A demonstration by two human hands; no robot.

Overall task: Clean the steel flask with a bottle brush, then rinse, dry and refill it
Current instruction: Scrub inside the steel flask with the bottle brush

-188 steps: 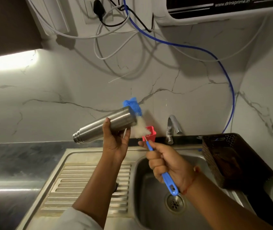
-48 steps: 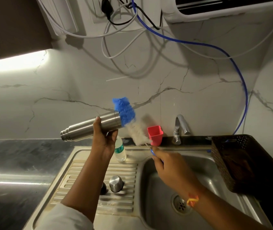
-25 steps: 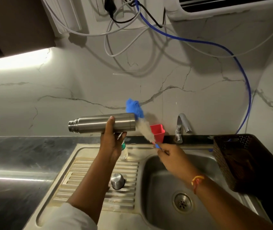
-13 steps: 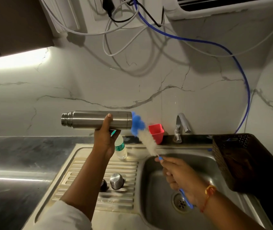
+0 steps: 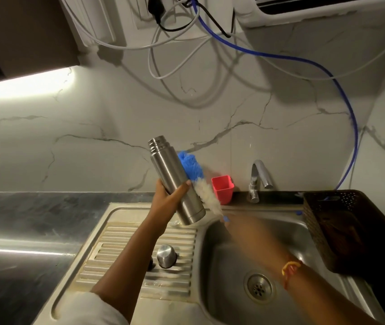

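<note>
My left hand (image 5: 166, 198) grips the steel flask (image 5: 175, 184) above the draining board, mouth end up and to the left, base down toward the sink. The bottle brush (image 5: 197, 179), blue bristles at the tip and white below, lies along the flask's right side on the outside. My right hand (image 5: 240, 227) is blurred by motion over the sink and holds the brush by its blue handle, which is mostly hidden. The flask's steel cap (image 5: 166, 255) stands on the draining board.
A steel sink (image 5: 322, 233) with a drain (image 5: 258, 287) lies below my right hand. A tap (image 5: 259, 178) and a red cup (image 5: 222, 189) stand at the back. A dark basket (image 5: 350, 228) sits on the right. Cables and a blue hose hang on the marble wall.
The flask has turned from lying level to a steep tilt with its mouth up. The brush has moved from the base end to the flask's right side. My right hand is moving fast.
</note>
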